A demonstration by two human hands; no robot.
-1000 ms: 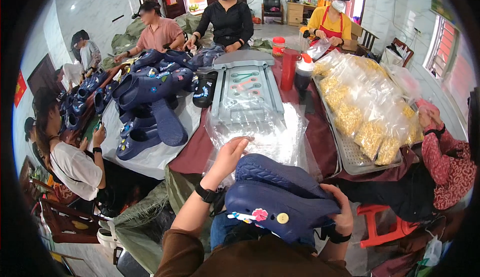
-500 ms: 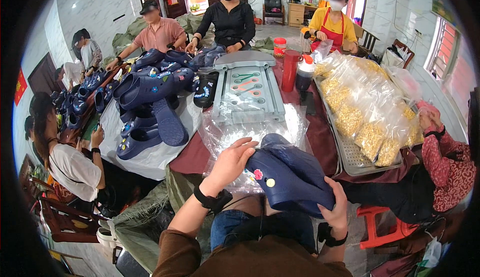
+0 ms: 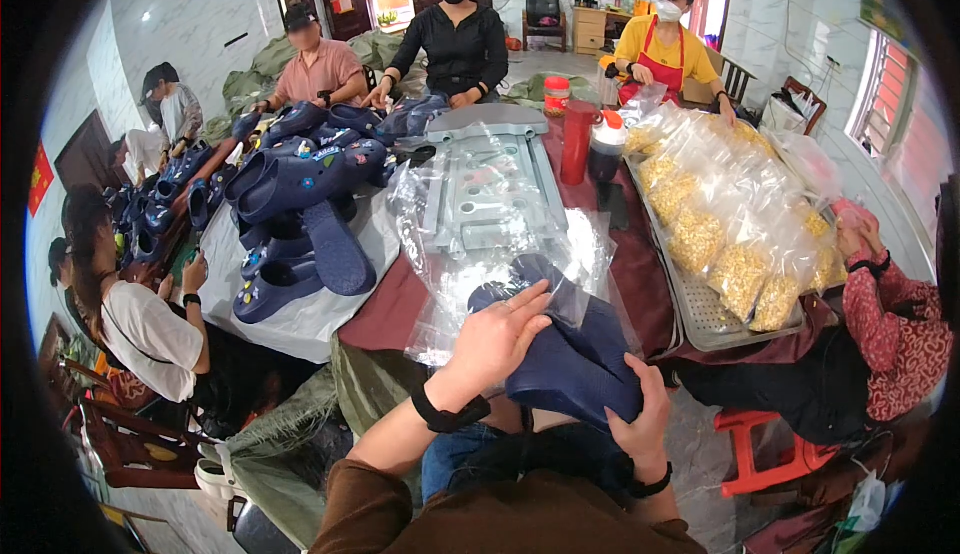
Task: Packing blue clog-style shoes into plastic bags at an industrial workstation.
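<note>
A pair of navy blue foam clogs (image 3: 570,359) is in front of me over my lap, toe ends pointing away. My left hand (image 3: 500,329) lies on top of the left clog with its fingers stretched out. The heel end is gripped in my right hand (image 3: 642,409), thumb on top. A clear plastic bag (image 3: 450,299) spreads around the toe ends and over the table beyond. How far the clogs sit inside it I cannot tell. Behind the bag is a grey plastic board (image 3: 490,169) with holes and slots.
Piled navy clogs (image 3: 310,179) stand at the left on a white sheet. To the right, a metal tray (image 3: 680,289) holds several bags of small yellow pieces. A red cup (image 3: 577,144) and a dark bottle (image 3: 607,144) stand between. Co-workers surround the table; a red stool (image 3: 760,454) is at right.
My left hand has slid right onto the clog, and both hands have shifted the pair slightly. The bag has risen over the grey board. A dark clog beside the board no longer shows.
</note>
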